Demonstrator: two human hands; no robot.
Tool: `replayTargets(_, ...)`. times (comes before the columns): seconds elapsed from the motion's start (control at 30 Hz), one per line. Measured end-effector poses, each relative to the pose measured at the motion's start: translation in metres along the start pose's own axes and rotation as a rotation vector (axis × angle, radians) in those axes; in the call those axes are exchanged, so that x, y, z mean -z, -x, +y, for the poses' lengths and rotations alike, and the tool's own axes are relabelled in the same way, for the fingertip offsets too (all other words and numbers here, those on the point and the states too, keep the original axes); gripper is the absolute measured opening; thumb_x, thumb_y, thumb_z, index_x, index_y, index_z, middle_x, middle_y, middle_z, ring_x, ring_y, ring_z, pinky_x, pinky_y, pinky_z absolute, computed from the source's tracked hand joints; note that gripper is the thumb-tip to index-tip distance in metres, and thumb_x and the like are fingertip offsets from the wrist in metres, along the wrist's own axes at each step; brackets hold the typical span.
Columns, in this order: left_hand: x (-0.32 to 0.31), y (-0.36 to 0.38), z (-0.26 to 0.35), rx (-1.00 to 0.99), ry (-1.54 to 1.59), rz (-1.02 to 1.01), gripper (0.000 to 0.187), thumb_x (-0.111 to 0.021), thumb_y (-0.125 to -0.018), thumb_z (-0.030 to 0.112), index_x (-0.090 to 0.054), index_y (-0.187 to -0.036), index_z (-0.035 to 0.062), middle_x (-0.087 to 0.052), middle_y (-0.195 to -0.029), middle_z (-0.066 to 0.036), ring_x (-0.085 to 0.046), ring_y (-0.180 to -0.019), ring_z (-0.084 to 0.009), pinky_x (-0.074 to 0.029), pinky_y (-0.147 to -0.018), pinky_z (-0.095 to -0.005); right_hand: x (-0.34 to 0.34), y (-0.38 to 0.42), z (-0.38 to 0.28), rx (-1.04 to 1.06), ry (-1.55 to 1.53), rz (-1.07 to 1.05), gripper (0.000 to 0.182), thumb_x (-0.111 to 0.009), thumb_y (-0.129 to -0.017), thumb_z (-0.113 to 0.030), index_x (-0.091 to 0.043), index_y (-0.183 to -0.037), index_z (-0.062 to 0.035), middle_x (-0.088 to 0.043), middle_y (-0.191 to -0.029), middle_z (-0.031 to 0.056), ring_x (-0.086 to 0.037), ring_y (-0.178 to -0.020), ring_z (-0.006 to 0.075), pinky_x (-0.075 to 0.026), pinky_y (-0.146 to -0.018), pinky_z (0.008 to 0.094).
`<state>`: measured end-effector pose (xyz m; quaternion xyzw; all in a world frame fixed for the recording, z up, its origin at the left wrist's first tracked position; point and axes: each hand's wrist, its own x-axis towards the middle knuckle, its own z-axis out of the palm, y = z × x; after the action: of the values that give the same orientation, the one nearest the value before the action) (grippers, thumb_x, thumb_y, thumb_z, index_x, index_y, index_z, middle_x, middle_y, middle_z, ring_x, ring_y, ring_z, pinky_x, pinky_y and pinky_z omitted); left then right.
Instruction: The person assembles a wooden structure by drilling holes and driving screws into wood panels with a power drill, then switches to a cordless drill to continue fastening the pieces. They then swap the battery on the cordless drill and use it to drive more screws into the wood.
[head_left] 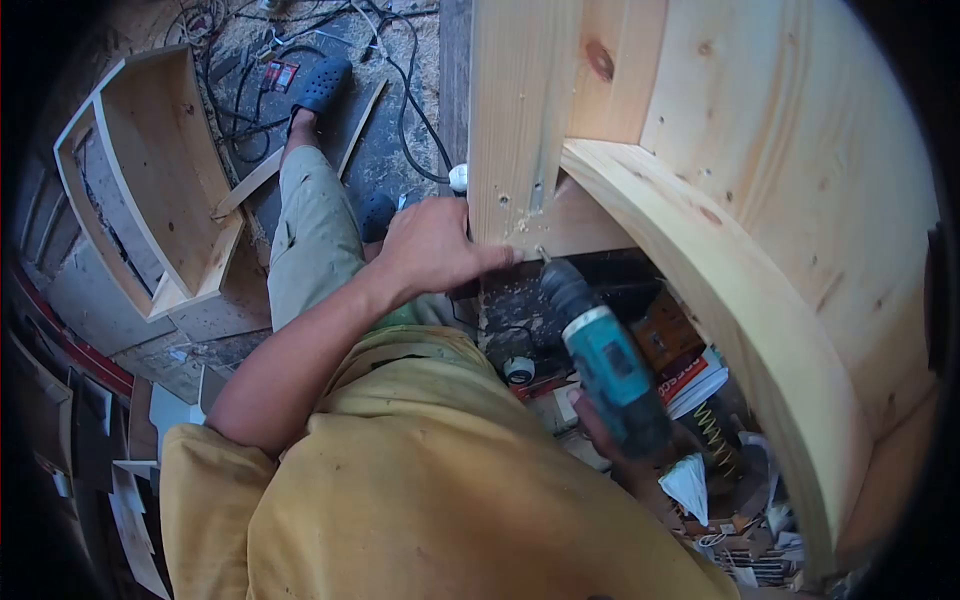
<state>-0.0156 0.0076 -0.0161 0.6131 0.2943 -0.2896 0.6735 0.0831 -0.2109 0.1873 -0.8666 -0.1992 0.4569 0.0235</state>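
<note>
A teal and black cordless drill (612,365) is in my right hand (598,428), whose fingers wrap its grip below the drill body. The drill's bit meets the lower edge of a pale pine board (520,120), near a few wood shavings and two drilled holes. My left hand (435,245) grips that board's left corner, thumb laid along the lower edge close to the bit and fingers curled down the side. A curved pine rail (720,250) joins the board and runs down to the right, against a wide knotty panel (790,150).
A curved-sided wooden frame (165,150) stands at the left. Black cables (410,110) and sawdust lie over the floor near my blue shoe (322,84). Under the pine piece is a cluttered heap with a yellow coiled hose (713,435) and a white cone-shaped thing (687,488).
</note>
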Motion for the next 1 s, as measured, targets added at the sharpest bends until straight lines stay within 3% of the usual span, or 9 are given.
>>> replayTargets(0.07,-0.006,0.003,-0.002,-0.013,-0.004,0.045,0.048,-0.072,-0.071,0.048,-0.072,-0.102,0.0112,-0.071,-0.089,-0.015,-0.068,-0.088,-0.0329,-0.052,-0.081,-0.0411,0.006,0.005,-0.007,-0.007,-0.084,-0.036,0.028,-0.070,-0.082,-0.003,-0.062,-0.109,-0.0018,-0.066,-0.099,0.0066,-0.063,-0.093,0.0159,-0.050,-0.081,0.0310)
replayTargets(0.17,-0.008,-0.002,-0.005,-0.039,-0.009,0.088,0.050,-0.072,-0.071,0.048,-0.072,-0.104,0.0098,-0.072,-0.090,-0.014,-0.069,-0.087,-0.0312,-0.052,-0.080,-0.0395,0.009,0.015,-0.017,0.145,-0.194,0.131,0.028,-0.067,-0.082,-0.001,-0.062,-0.110,-0.0018,-0.066,-0.098,0.0057,-0.062,-0.092,0.0152,-0.049,-0.080,0.0305)
replayTargets(0.37,-0.009,-0.001,-0.006,-0.082,-0.001,0.100,0.053,-0.071,-0.071,0.048,-0.071,-0.105,0.0074,-0.072,-0.090,-0.013,-0.069,-0.087,-0.0293,-0.051,-0.081,-0.0374,0.002,0.004,-0.019,-0.002,-0.453,0.128,0.031,-0.063,-0.083,0.001,-0.061,-0.113,-0.0002,-0.061,-0.090,0.0017,-0.058,-0.083,0.0111,-0.048,-0.076,0.0280)
replayTargets(0.4,-0.009,-0.001,-0.007,-0.080,-0.006,0.101,0.052,-0.071,-0.071,0.048,-0.071,-0.105,0.0073,-0.072,-0.090,-0.013,-0.069,-0.087,-0.0292,-0.051,-0.081,-0.0373,0.000,0.000,-0.019,0.104,-0.392,0.141,0.032,-0.062,-0.082,0.003,-0.060,-0.114,0.0006,-0.060,-0.088,0.0013,-0.057,-0.079,0.0093,-0.048,-0.073,0.0270)
replayTargets(0.6,-0.009,-0.001,-0.008,-0.072,0.045,0.090,0.057,-0.069,-0.068,0.056,-0.073,-0.103,0.0115,-0.070,-0.096,-0.018,-0.067,-0.092,-0.0337,-0.051,-0.083,-0.0419,-0.007,-0.004,-0.007,0.104,-0.370,0.136,0.032,-0.063,-0.082,0.005,-0.061,-0.113,0.0001,-0.063,-0.092,0.0033,-0.056,-0.077,0.0076,-0.048,-0.068,0.0255)
replayTargets(0.7,-0.008,-0.001,-0.007,-0.069,0.025,0.075,0.057,-0.069,-0.068,0.056,-0.073,-0.103,0.0115,-0.070,-0.096,-0.019,-0.067,-0.092,-0.0338,-0.051,-0.083,-0.0420,-0.007,-0.006,-0.006,0.171,-0.231,0.176,0.033,-0.066,-0.082,0.003,-0.062,-0.114,-0.0005,-0.066,-0.100,0.0057,-0.060,-0.082,0.0093,-0.049,-0.070,0.0256)
replayTargets(0.8,-0.010,-0.002,-0.008,-0.085,0.016,0.083,0.048,-0.071,-0.073,0.043,-0.071,-0.103,0.0058,-0.073,-0.086,-0.010,-0.070,-0.086,-0.0265,-0.051,-0.080,-0.0354,-0.004,-0.009,-0.008,0.213,-0.082,0.148,0.037,-0.073,-0.078,-0.005,-0.061,-0.113,-0.0009,-0.067,-0.102,0.0127,-0.066,-0.087,0.0206,-0.052,-0.077,0.0325)
replayTargets(0.9,-0.010,-0.004,-0.008,-0.062,0.018,0.061,0.046,-0.072,-0.074,0.042,-0.071,-0.104,0.0067,-0.073,-0.086,-0.010,-0.070,-0.086,-0.0272,-0.052,-0.079,-0.0354,0.005,-0.016,-0.027,0.148,-0.175,0.066,0.043,-0.072,-0.079,-0.008,-0.057,-0.119,-0.0010,-0.066,-0.106,0.0146,-0.066,-0.090,0.0262,-0.053,-0.079,0.0353)
replayTargets(1.0,-0.007,-0.003,-0.005,-0.023,-0.002,0.027,0.047,-0.072,-0.073,0.043,-0.071,-0.104,0.0080,-0.072,-0.088,-0.012,-0.069,-0.087,-0.0296,-0.052,-0.080,-0.0375,0.005,-0.021,-0.021,0.250,-0.019,0.077,0.046,-0.072,-0.079,-0.010,-0.054,-0.121,-0.0009,-0.066,-0.106,0.0138,-0.066,-0.091,0.0282,-0.053,-0.080,0.0364)
